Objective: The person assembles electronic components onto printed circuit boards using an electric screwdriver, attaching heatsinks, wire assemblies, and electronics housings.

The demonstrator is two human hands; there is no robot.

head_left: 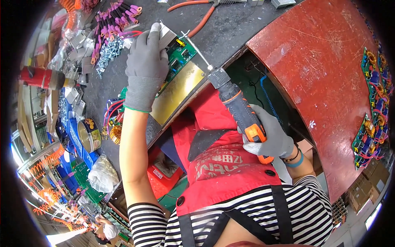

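Observation:
My left hand point(147, 57), in a grey glove, closes around a silver finned heat sink point(166, 37) at the far end of a green circuit board point(179, 58). The board lies over a shiny gold-coloured plate point(175, 94) near the table's edge. In my gloved right hand point(275, 133) is a black and orange electric screwdriver point(238, 106), gripped at its rear half. Its long thin bit slants toward the board's far right corner, beside the heat sink. Whether the tip touches a screw cannot be seen. My left fingertips are partly hidden behind the hand.
Purple-ended cables point(117, 16), loose screws point(109, 53) and more heat sinks crowd the far left. A red power tool point(41, 78) hangs at left, above a round tin point(89, 135). Orange-handled pliers point(201, 22) lie at the back. A red board point(312, 74) carries assembled circuit boards point(366, 140) at right.

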